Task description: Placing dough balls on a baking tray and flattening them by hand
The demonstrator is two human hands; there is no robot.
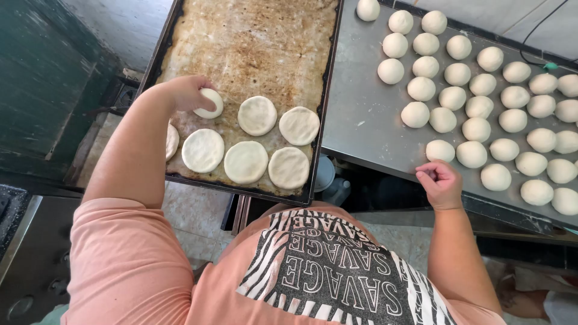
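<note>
My left hand (pixel 188 91) presses on a flattened dough disc (pixel 210 103) on a dark, browned baking tray (pixel 253 36). Several other flattened discs lie in two rows on the tray's near end, such as one (pixel 257 115) beside my hand. My right hand (pixel 440 182) hovers at the near edge of a metal table (pixel 361 114), fingers loosely curled and holding nothing, just below a round dough ball (pixel 440 150). Several dough balls in rows cover the table to the right.
The tray's far half is bare and crusted. A dark green surface (pixel 42 78) stands at the left. A tiled floor (pixel 198 210) shows below the tray, and a cable (pixel 542 63) runs along the table's far edge.
</note>
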